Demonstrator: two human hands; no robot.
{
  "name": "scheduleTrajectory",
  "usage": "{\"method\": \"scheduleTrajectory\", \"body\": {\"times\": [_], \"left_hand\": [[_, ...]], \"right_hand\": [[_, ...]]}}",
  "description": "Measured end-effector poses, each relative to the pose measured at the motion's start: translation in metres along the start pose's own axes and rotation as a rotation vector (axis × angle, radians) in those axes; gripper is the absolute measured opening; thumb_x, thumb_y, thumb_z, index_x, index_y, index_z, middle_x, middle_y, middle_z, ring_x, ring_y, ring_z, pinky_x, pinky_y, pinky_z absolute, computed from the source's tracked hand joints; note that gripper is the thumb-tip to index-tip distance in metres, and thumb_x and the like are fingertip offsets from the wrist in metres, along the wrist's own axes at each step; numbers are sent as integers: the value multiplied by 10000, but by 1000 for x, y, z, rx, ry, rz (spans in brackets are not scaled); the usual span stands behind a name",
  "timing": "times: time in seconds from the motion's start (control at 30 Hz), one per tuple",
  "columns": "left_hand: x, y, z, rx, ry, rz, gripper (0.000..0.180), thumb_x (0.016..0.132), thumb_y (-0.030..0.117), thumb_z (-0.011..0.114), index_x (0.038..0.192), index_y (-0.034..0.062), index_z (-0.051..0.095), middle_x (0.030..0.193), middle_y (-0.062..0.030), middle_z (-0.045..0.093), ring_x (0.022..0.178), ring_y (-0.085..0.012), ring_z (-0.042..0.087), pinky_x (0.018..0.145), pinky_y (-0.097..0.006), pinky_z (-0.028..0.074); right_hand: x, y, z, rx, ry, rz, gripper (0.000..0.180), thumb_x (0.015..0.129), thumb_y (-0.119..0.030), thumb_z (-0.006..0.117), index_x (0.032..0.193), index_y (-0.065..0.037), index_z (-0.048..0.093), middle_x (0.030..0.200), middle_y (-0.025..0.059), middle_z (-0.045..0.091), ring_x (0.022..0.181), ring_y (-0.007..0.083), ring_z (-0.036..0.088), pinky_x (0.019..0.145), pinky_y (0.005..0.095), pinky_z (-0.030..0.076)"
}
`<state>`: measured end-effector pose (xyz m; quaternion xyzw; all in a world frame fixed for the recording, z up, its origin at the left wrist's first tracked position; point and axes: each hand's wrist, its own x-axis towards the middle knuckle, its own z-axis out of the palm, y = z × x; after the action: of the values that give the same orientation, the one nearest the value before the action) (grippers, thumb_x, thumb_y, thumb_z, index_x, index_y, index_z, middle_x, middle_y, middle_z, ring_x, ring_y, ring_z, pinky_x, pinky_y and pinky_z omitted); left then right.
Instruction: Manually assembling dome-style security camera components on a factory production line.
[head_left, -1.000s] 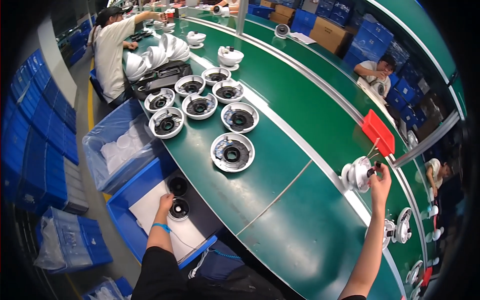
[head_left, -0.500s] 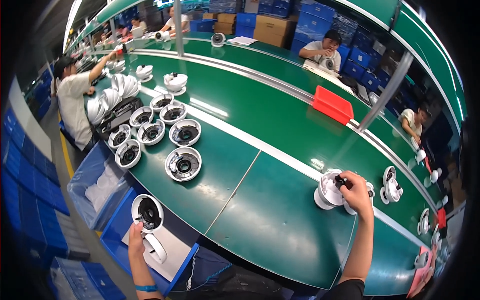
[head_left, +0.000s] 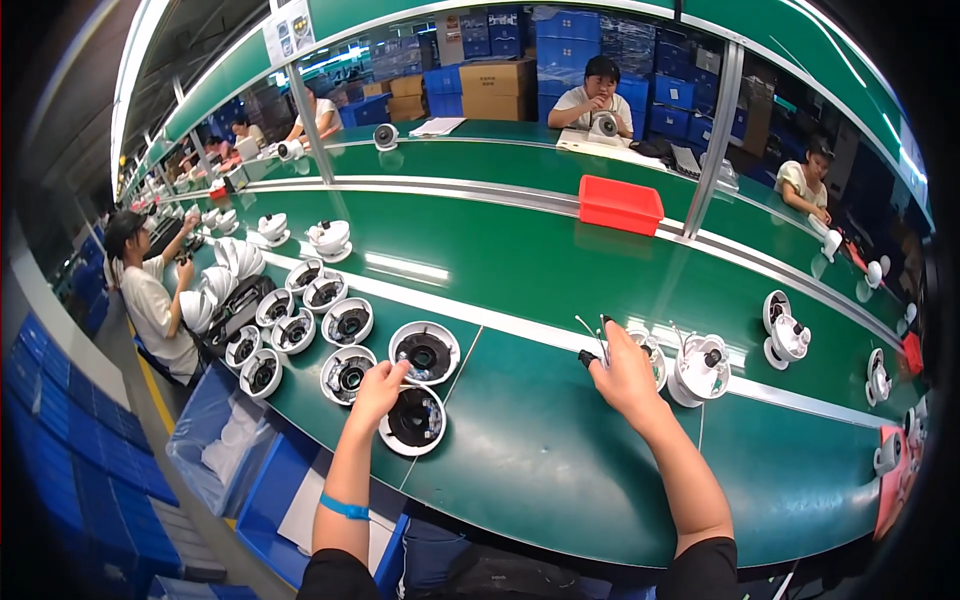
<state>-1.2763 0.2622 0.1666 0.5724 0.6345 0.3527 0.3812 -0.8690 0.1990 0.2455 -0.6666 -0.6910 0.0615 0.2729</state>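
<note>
My left hand (head_left: 378, 390) is closed at the rims of two round white housings with black insides. The nearer housing (head_left: 413, 422) lies by the bench's front edge, against my fingers. The farther housing (head_left: 424, 352) is at my thumb tip. My right hand (head_left: 628, 375) hovers over the bench, thumb and index finger apart with black tips, perhaps finger covers. Thin wires show between them; I cannot tell what they belong to. Partly hidden behind that hand is a white camera base (head_left: 652, 362). Beside it stands another white base (head_left: 700, 372) with a black lens part.
More housings (head_left: 348, 322) are grouped at the left, near stacked white covers (head_left: 237, 258). A red tray (head_left: 620, 205) sits across the green bench. Blue bins (head_left: 272, 490) stand below the left edge. Co-workers sit left (head_left: 160, 290) and opposite (head_left: 598, 100).
My left hand has carried housings from over the blue bin onto the bench. My right hand has pulled back leftward from the white base. My view has shifted.
</note>
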Motion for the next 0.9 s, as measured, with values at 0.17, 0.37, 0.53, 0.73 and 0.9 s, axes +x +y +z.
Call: {"method": "scheduleTrajectory", "body": {"times": [0.17, 0.37, 0.53, 0.73, 0.9], "left_hand": [[-6, -8, 29, -177, 56, -157, 597, 1022, 505, 582, 1101, -74, 705, 977, -99, 716, 884, -162, 621, 793, -323, 490], [-52, -11, 46, -224, 15, -152, 531, 960, 237, 735, 1369, -16, 512, 1024, -86, 722, 803, -101, 652, 635, -232, 495], [-64, 8, 90, -514, -102, 76, 409, 940, 67, 713, 1309, -23, 561, 1129, -85, 714, 986, -134, 671, 852, -273, 535], [-18, 45, 147, -845, -362, -123, 236, 967, 185, 717, 1112, -1, 696, 1019, -62, 729, 925, -131, 683, 843, -288, 547], [21, 105, 189, -1187, -585, -213, 395, 1018, 235, 640, 1349, 33, 566, 1281, -126, 661, 1178, -233, 649, 1018, -397, 539]], "right_hand": [[-3, 38, -12, 56, 20, -63, 485, 865, -129, 687, 1286, 79, 563, 1212, 280, 660, 1007, 464, 672, 848, 509, 561], [5, 62, -3, 69, 101, -134, 303, 866, -91, 655, 1152, 6, 679, 1086, 189, 729, 894, 400, 710, 771, 473, 578], [11, 75, 3, 152, 155, -168, 264, 859, -73, 650, 1105, 10, 701, 1026, 181, 737, 865, 387, 708, 759, 455, 571], [14, 84, 12, 281, 144, -120, 221, 851, -47, 655, 1051, 39, 697, 979, 215, 727, 859, 389, 705, 765, 446, 560], [17, 89, 21, 289, 190, -80, 204, 852, -19, 652, 1043, 43, 691, 926, 229, 720, 809, 393, 701, 723, 447, 554]]}}
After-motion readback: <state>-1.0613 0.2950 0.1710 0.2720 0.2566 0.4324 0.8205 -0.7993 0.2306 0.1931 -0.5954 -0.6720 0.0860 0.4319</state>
